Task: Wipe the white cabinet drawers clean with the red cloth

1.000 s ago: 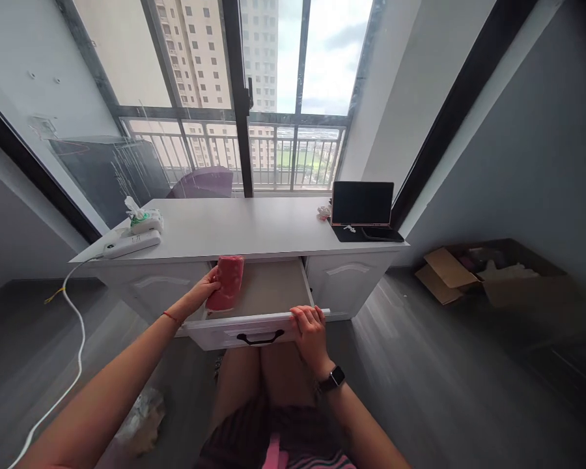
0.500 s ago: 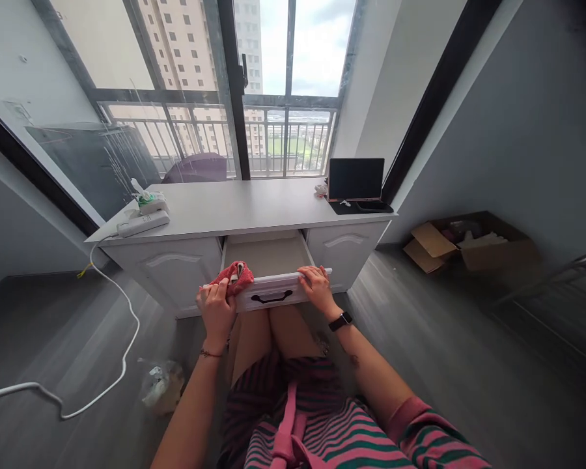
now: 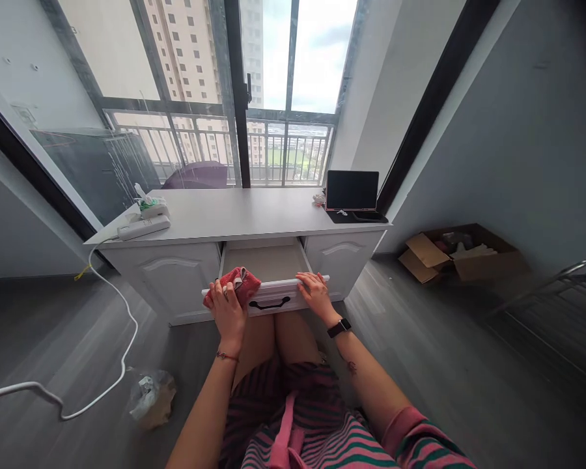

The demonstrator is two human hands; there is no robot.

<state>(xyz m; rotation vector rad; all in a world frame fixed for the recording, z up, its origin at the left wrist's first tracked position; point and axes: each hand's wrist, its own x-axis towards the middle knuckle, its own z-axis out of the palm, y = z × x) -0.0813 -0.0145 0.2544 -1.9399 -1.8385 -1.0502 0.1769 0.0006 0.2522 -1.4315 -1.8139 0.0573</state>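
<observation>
A white drawer (image 3: 261, 262) stands pulled out from the middle of a white cabinet (image 3: 180, 277), its inside pale and bare. On the left part of the drawer front, my left hand (image 3: 227, 314) presses a crumpled red cloth (image 3: 247, 284) against the top edge, fingers bent over it. My right hand (image 3: 315, 294) grips the top edge near the right end, fingers curled over the rim. Between the hands, the dark curved handle (image 3: 269, 304) is untouched. My knees are below the drawer front.
On the cabinet top are a tissue pack (image 3: 152, 207) and a power strip (image 3: 144, 227) at left, a tablet (image 3: 352, 190) at right. A white cable (image 3: 129, 319) crosses the floor. A plastic bag (image 3: 151, 397) lies at left, an open cardboard box (image 3: 488, 264) at right.
My left hand has shifted right along the drawer's top edge, bringing the red cloth with it. My right hand keeps its place on the edge. The view has tilted slightly.
</observation>
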